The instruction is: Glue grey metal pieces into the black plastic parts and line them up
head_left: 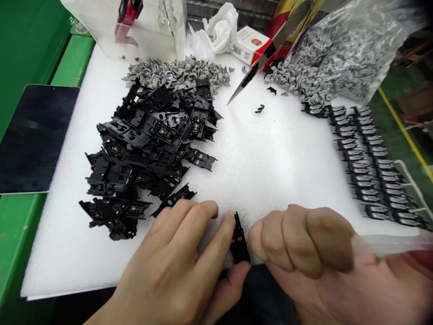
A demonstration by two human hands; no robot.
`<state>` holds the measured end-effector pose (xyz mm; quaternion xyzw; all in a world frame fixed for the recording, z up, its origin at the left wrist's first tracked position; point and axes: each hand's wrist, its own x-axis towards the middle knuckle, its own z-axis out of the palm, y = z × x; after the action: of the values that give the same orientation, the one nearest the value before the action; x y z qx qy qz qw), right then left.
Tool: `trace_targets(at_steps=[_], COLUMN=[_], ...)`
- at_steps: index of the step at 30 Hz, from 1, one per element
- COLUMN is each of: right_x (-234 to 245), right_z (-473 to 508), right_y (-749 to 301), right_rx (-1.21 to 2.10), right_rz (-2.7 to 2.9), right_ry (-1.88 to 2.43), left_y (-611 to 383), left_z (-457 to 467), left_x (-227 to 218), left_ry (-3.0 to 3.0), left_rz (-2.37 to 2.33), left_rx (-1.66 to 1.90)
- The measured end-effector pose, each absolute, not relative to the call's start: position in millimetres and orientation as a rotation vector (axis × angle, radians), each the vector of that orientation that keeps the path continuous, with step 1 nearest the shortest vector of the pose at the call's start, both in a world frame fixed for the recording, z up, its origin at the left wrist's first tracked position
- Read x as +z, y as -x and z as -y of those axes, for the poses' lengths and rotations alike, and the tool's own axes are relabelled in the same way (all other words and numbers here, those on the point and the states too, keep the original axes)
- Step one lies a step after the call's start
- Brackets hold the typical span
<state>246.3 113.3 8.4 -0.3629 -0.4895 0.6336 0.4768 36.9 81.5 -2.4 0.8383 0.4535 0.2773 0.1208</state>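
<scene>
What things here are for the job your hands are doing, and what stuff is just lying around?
For the job, it seems:
left hand
right hand
black part they hold
pile of black parts
rows of black parts
gray clips
bag of gray clips

Just lying about:
tablet
small box
tissue

The camera is on my head. It looks forward and down, close over my left hand (172, 257) and right hand (304, 243).

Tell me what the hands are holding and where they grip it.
The left hand and right hand pinch a black plastic part by its long sides.
</scene>
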Motion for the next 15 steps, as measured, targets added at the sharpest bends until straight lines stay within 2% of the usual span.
trace_targets(at_steps=[5,15], right_x=[13.9,12.2], right_z=[-116.0,-112.9], right_y=[-243.7,-245.2], right_rx=[1.82,1.822], right_rz=[0.818,0.739], right_ry=[0.797,0.762], left_y=[-37.8,-37.3], left_z=[-83.8,-81.9], left_x=[-0.9,-2.8], left_ry=[-2.464,-2.454], left_rz=[-1.314,-1.331], left_rx=[0.83,0.846])
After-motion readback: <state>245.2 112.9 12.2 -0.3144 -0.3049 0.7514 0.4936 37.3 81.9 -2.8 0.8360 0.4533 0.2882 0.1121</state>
